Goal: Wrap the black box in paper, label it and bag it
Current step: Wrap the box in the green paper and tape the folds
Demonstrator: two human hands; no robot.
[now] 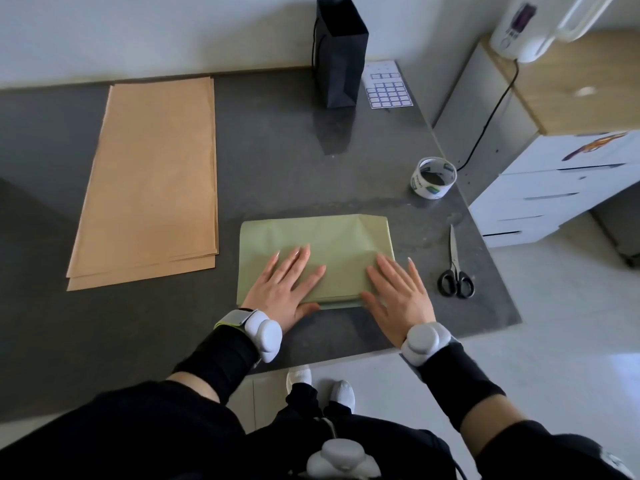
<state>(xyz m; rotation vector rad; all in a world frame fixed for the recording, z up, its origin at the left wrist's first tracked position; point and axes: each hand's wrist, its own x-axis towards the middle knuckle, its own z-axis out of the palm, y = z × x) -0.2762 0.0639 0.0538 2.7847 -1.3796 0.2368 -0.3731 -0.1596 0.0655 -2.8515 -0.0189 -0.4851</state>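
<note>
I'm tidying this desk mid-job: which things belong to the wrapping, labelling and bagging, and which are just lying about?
In the job: green paper parcel under left hand and right hand; tape roll; scissors; label sheet; black bag.

Lying about: brown paper stack; white appliance on the side cabinet.

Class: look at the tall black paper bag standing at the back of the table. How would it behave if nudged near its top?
The black paper bag stands tall on a narrow base, so it would probably tip rather than slide. Its top gapes open, apparently empty, so it is likely light. Thin paper walls would probably flex.
</note>
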